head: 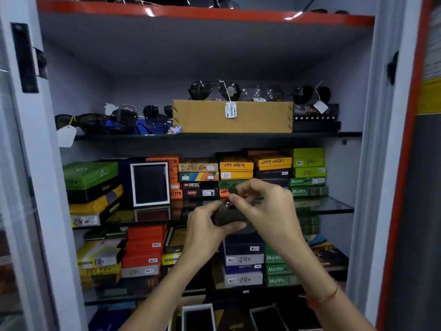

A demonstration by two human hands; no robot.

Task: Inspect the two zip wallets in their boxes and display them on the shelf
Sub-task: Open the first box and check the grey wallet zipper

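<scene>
Shelf unit (214,136), filling the frame: glass tiers stacked with boxed wallets, sunglasses along the upper tier, so stock sits at eye level for display. Centre left, an open box (150,183) stands upright on the middle tier, its dark wallet facing out, which I read as one piece already shown. Lower centre, further open boxes (198,317) lie at the bottom edge, likely waiting for their contents. Centre of frame, I see the left hand (205,225) closed around the underside of a dark zip wallet (229,215), thumb along its near edge, steadying it in front of the middle tier. The right hand (262,201) curls over the top, fingertips pinched at a small metal zip pull (228,203); I judge this is the zip being tried. Motion blur hides whether the zip is open.
</scene>
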